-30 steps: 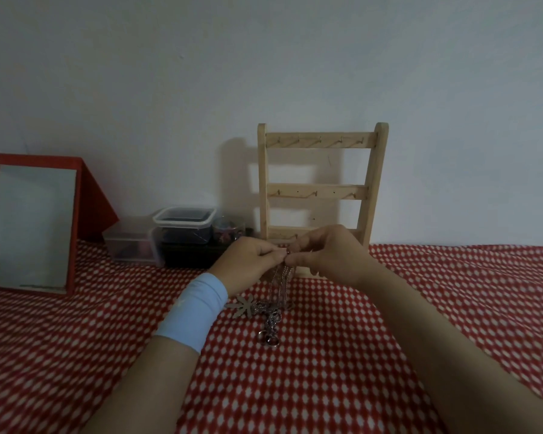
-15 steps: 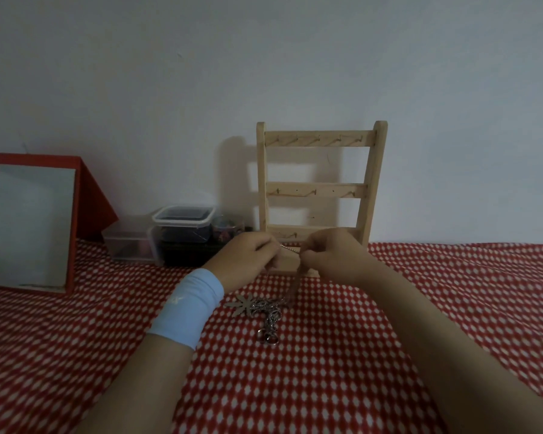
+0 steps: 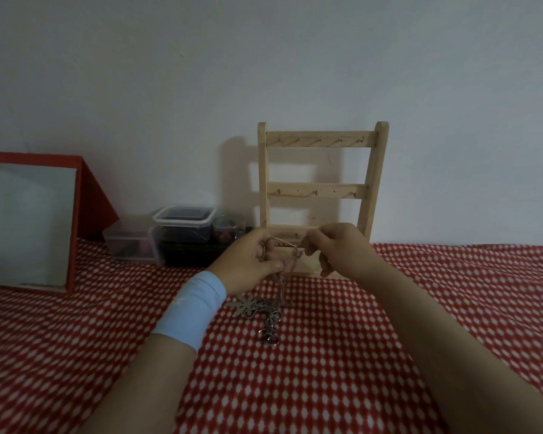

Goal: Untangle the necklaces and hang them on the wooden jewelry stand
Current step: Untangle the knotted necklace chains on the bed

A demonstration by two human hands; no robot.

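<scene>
Fingers of the left hand (image 3: 248, 261) and right hand (image 3: 342, 250) pinched a thin silver chain necklace (image 3: 283, 244) taut before the pale wooden ladder-shaped jewelry stand (image 3: 322, 139).

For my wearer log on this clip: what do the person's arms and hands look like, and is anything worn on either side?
Both are bare, with no gloves on the left hand or the right hand. The left wrist wears a wide light blue wristband with a small white mark on it. The right forearm is uncovered, with no sleeve, band or watch in view.
</scene>
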